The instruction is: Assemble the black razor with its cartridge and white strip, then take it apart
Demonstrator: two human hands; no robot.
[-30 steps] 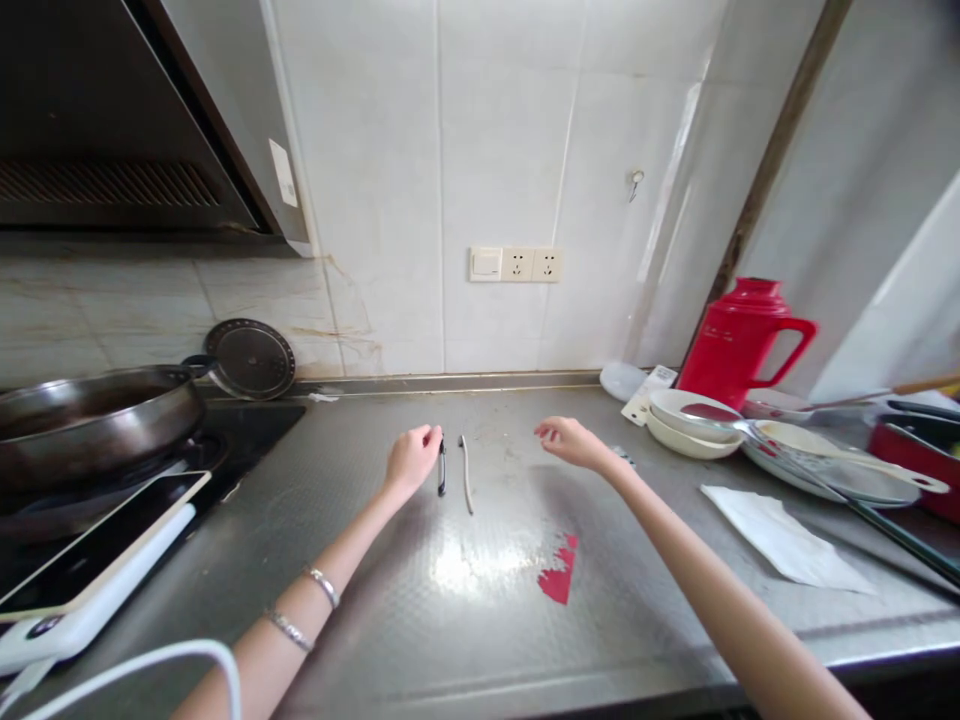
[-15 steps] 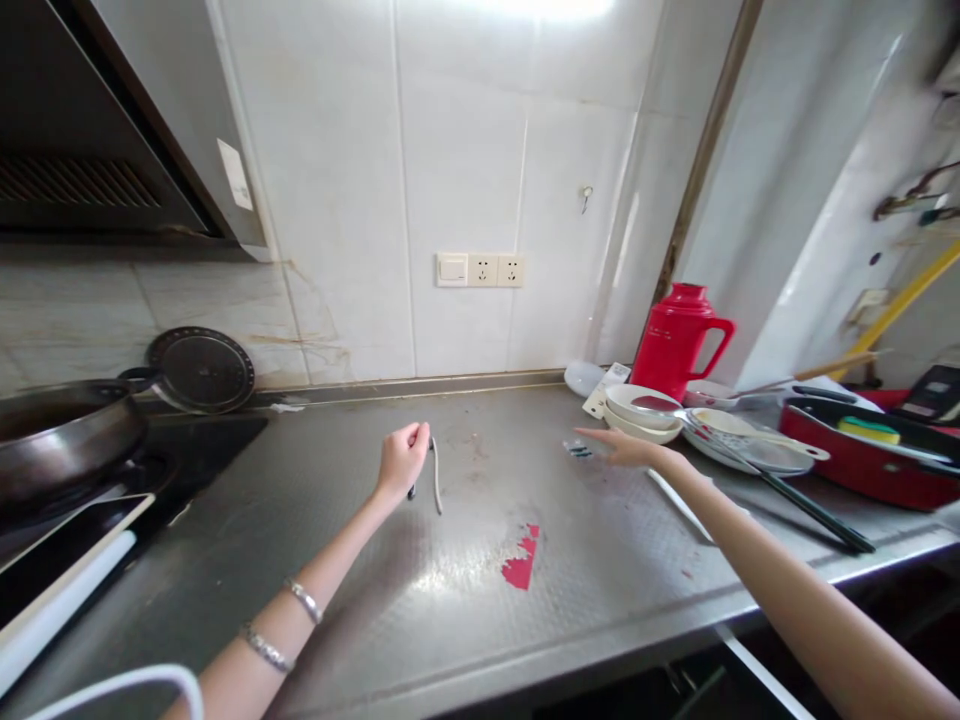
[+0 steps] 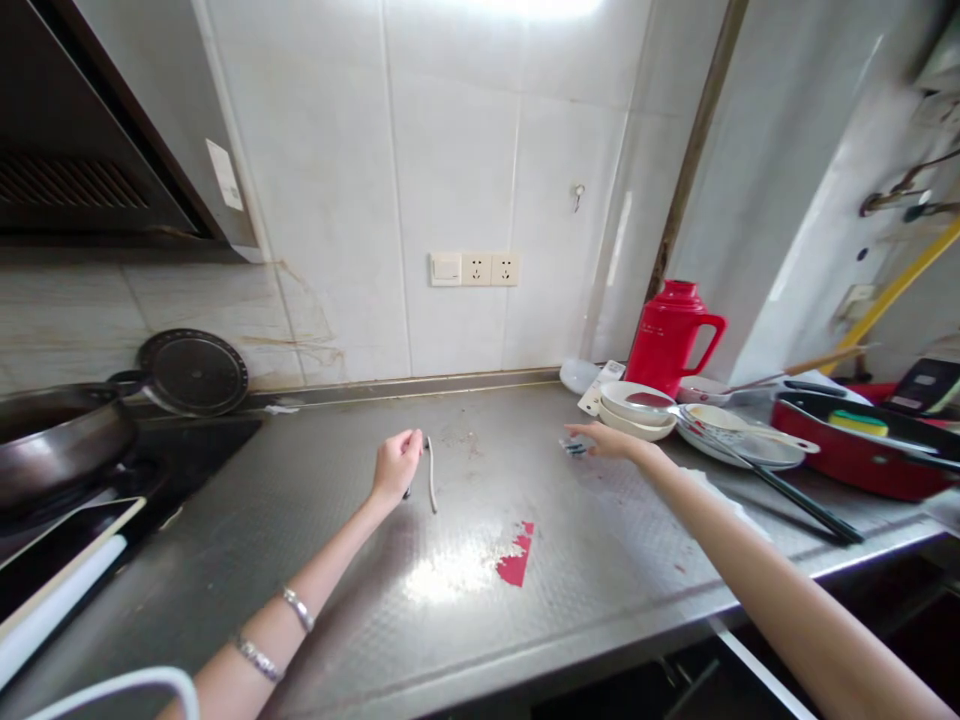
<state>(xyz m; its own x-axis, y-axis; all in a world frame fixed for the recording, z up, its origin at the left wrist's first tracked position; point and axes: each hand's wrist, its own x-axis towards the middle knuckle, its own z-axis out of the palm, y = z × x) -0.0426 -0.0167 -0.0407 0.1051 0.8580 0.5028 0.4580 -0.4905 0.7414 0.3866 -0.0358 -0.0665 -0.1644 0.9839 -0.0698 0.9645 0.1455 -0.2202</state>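
Observation:
My left hand [image 3: 397, 466] is closed in a fist above the steel counter [image 3: 330, 600]. A short whitish cord [image 3: 432, 480] hangs from it, and a small dark end shows below the fist. My right hand [image 3: 606, 440] reaches in from the right with its index finger stretched out. Just under its fingers lies a small clear plastic piece [image 3: 574, 448] with dark stripes. The hand seems to be over or touching it; I cannot tell which. A torn red patch [image 3: 517, 560] lies on the counter between my arms.
Stacked white bowls [image 3: 637, 425] and a red thermos [image 3: 670, 340] stand beyond my right hand. A long dark-handled utensil [image 3: 810, 505] and a red pan [image 3: 862, 460] are farther right. On the left are a steel pot [image 3: 60, 440] and a black round plate [image 3: 193, 372].
The view has turned slightly right, so most things sit a little farther left. My left hand keeps the cord. My right hand stays beside the clear plastic piece.

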